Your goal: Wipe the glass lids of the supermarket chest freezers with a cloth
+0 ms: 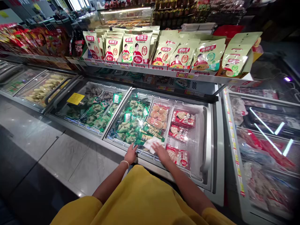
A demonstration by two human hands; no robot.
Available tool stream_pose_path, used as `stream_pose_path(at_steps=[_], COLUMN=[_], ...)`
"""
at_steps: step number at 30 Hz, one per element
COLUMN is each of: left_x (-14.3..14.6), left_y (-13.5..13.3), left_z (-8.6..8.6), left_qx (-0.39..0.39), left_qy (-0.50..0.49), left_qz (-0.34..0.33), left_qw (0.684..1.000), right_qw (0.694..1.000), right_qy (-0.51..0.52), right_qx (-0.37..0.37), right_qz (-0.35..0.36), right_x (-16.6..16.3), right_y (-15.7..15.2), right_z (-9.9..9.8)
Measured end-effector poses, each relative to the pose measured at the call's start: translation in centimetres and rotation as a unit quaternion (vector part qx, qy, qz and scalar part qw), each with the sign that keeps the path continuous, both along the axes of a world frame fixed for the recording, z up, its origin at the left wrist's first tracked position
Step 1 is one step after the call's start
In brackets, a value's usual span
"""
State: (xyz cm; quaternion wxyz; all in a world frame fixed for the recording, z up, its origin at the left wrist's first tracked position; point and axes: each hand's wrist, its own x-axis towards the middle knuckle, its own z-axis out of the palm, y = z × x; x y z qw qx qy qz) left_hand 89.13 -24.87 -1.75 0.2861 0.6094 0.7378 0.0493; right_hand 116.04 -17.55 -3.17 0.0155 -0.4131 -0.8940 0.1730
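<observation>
A: Where are the hands?

B: Both are at the near edge of a chest freezer (212, 147) in a shop. The right hand (161, 150) lies flat on a white cloth (151, 143), fingers spread over it, pressing it against the freezer's front rim. It is not closed round the cloth; the palm rests on top.

A: And the left?

B: The left hand (130, 153), a thin bracelet (125, 162) on its wrist, rests on the same rim, just left of the cloth. Its fingers curl over the edge. Whether they clasp anything I cannot tell.

A: What lies around the cloth?

B: Just beyond it, touching or nearly so, sits a green packet (146, 134). Farther beyond and to the left is a heap of green-wrapped dumplings (130, 120). Straight beyond the right hand is a tray of round patties (158, 115). To the right of that hand, red packs (182, 118) lie in a wire basket, one of them right beside the wrist.

A: Anything above?

B: A shelf (164, 72) runs over the freezer, well beyond both hands, lined with pale green pouches (140, 47). To the left of the left hand another freezer lid carries a yellow sticker (75, 98). Yellow sleeves (140, 200) fill the foreground.
</observation>
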Motion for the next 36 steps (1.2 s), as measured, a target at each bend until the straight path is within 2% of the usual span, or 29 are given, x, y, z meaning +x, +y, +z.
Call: stream_pose_path(at_steps=[3,4,6,8,11,13,14,16,18,20,22,25,27,28,30,33,34,36], left_x=[0.1,0.2,0.3,0.4,0.4,0.2,0.0,-0.2,-0.3,-0.3,0.0,0.2,0.1,0.0,-0.2,-0.3,-0.2,0.0], left_y=[0.0,0.0,0.0,0.2,0.5,0.8,0.9,1.0,0.9,0.8,0.6,0.5,0.4,0.5,0.5,0.5,0.5,0.5], left_z=[0.7,0.9,1.2,1.4,1.9,2.3,2.4,2.6,2.6,2.4,2.2,2.1,2.2,2.2,2.3,2.4,2.4,2.5], left_qx=[-0.018,-0.020,-0.029,-0.042,-0.059,-0.065,-0.068,-0.070,-0.069,-0.067,-0.069,-0.069,-0.066,-0.067,-0.073,-0.079,-0.079,-0.080], left_qy=[0.007,0.012,0.024,0.034,0.053,0.059,0.058,0.052,0.048,0.048,0.052,0.065,0.073,0.075,0.075,0.073,0.075,0.080], left_qz=[-0.003,-0.003,-0.005,-0.012,-0.025,-0.034,-0.038,-0.043,-0.046,-0.049,-0.050,-0.051,-0.058,-0.064,-0.072,-0.071,-0.068,-0.062], left_qw=[1.000,1.000,0.999,0.998,0.997,0.996,0.995,0.995,0.995,0.995,0.995,0.994,0.993,0.993,0.992,0.992,0.992,0.992], right_qw=[0.987,0.980,0.971,0.977,0.998,0.999,0.999,0.998,0.984,0.970,0.971,0.992,0.999,0.999,0.997,0.977,0.970,0.970], right_qy=[-0.024,-0.034,-0.050,-0.050,-0.029,-0.020,-0.020,-0.031,-0.052,-0.062,-0.058,-0.037,-0.026,-0.025,-0.035,-0.065,-0.073,-0.080], right_qx=[0.013,0.016,0.024,0.029,0.019,0.011,0.012,0.025,0.044,0.052,0.049,0.037,0.028,0.026,0.027,0.032,0.030,0.018], right_qz=[-0.157,-0.195,-0.231,-0.203,-0.052,0.026,0.028,-0.045,-0.163,-0.231,-0.225,-0.116,-0.037,-0.022,-0.064,-0.201,-0.230,-0.227], right_x=[5.3,6.1,5.7,3.2,0.0,0.8,2.1,5.6,8.1,8.1,5.6,1.3,0.9,1.7,4.6,7.6,7.3,5.1], right_y=[4.3,4.9,4.3,1.7,-2.6,-3.1,-2.4,0.1,2.5,2.9,0.9,-3.5,-4.5,-4.1,-2.2,0.4,0.4,-0.9], right_z=[1.9,2.2,2.0,0.9,-0.9,-1.1,-0.8,0.2,1.0,1.1,0.3,-1.3,-1.5,-1.2,0.0,1.6,1.8,1.5])
